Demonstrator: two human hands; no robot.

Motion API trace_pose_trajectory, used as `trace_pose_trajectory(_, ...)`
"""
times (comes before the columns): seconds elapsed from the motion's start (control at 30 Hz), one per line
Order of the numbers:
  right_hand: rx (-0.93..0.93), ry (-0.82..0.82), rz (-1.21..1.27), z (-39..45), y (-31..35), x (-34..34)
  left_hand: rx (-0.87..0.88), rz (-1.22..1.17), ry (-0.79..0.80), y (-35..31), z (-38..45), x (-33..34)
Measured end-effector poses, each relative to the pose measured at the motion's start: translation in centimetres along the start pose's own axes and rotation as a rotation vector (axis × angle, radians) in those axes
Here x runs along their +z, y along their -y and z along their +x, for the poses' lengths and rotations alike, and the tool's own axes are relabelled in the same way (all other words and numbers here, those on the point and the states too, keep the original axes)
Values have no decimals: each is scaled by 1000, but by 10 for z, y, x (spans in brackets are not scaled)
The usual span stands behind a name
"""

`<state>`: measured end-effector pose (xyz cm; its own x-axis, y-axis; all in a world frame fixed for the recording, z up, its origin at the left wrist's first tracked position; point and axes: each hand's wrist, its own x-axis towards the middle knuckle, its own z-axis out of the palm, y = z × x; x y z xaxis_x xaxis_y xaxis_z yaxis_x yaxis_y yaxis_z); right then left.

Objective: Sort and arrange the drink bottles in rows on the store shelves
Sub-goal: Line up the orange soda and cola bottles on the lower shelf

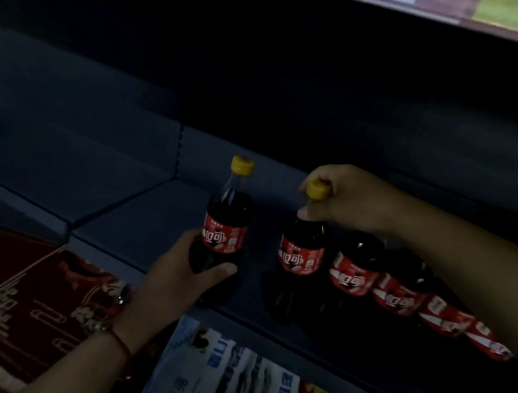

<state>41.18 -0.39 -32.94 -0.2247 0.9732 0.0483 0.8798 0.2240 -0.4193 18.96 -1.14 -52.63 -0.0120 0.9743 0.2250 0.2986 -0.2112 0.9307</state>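
Here, on the dim grey metal shelf (144, 210), the person's left hand (183, 273) wraps its fingers round the lower body of a dark cola bottle with a red label and yellow screw cap (227, 222), standing upright near the front edge. The right hand (337, 196) curls over the yellow cap and neck of a second, matching cola bottle (300, 259) just beside it, at the left end of a row of red-labelled cola bottles (400, 290) running off to the right. Both bottles look full, so I'd judge them fairly heavy and top-steady only when set flat. The plastic is smooth and likely slick; the waist under the label gives the surest hold, while the cap grip suits small nudges. Below hang printed shelf-edge labels (228, 381).
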Motion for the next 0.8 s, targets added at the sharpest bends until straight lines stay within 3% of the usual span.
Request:
trace_pose_trajectory(0.17,-44,-30,-179,-18,-9,-12,-22,-62,111,1,-3,17)
trace_pose_trajectory(0.47,-37,-122,-123,-17,-14,3,-42,-113,80,8,4,36)
trace_pose_trajectory(0.8,12,-162,-93,-15,-10,6,15,-156,173,10,9,47)
